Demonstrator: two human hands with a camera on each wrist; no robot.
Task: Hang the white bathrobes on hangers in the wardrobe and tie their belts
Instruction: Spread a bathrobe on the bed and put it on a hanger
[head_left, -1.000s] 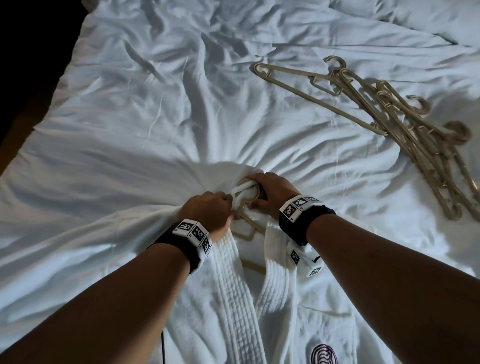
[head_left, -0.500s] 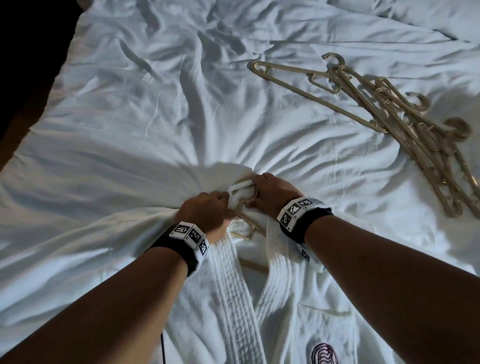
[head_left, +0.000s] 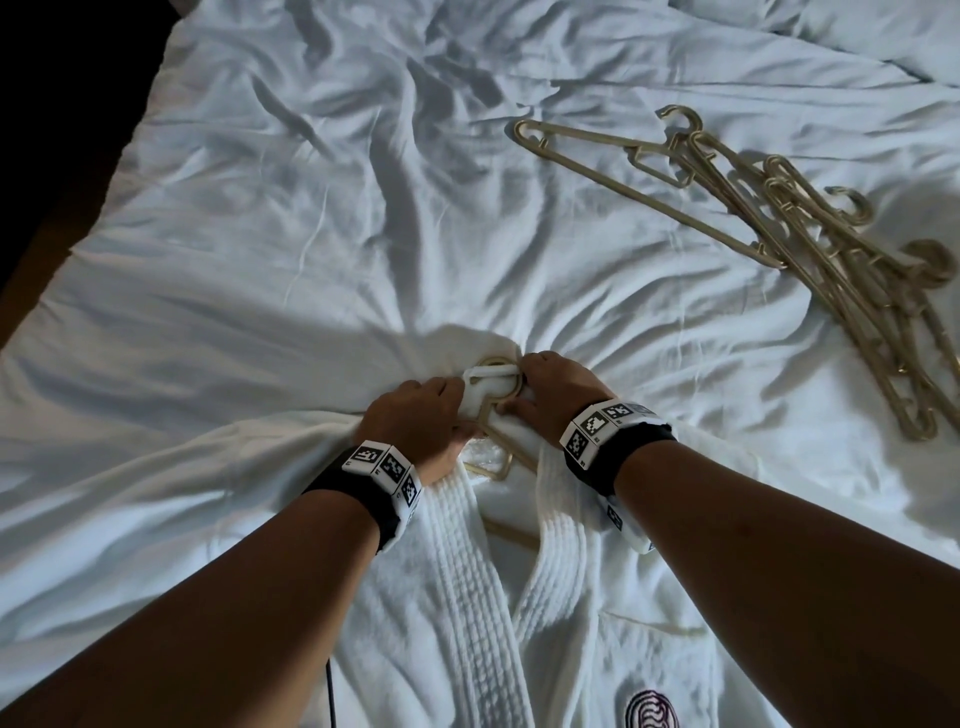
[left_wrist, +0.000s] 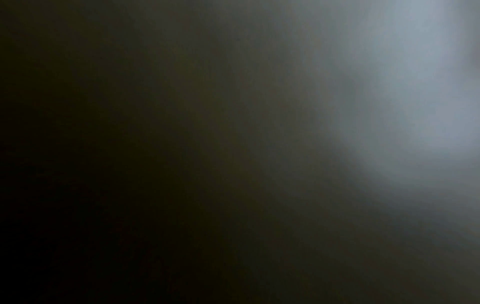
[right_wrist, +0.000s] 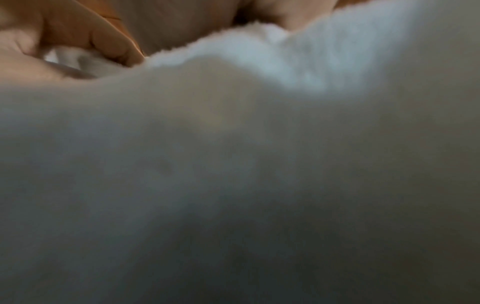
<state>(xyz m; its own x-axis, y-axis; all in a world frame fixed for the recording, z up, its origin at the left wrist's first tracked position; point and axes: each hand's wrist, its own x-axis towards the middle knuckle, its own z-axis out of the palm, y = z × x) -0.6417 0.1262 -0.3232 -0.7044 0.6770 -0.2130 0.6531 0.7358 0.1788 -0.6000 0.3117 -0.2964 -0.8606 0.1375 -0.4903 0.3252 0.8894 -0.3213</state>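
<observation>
A white bathrobe (head_left: 467, 597) lies front-up on the bed with a beige hanger (head_left: 493, 410) inside its neck; the hanger's hook pokes out at the collar with a white loop across it. My left hand (head_left: 421, 421) grips the collar on the left of the hook. On the hook's right side my right hand (head_left: 556, 395) pinches the collar and loop. The right wrist view is filled by blurred robe cloth (right_wrist: 233, 164) with fingers (right_wrist: 109, 41) curled on it. The left wrist view is dark and blurred.
Several spare beige hangers (head_left: 810, 244) lie in a pile on the crumpled white bedsheet (head_left: 311, 234) at the right. The bed's left edge drops to a dark floor (head_left: 52, 156). A robe pocket with a dark logo (head_left: 649, 712) is near the bottom.
Both hands have stayed at the collar, shifting slightly; the white loop now lies across the hanger's hook. The pile of hangers has not moved.
</observation>
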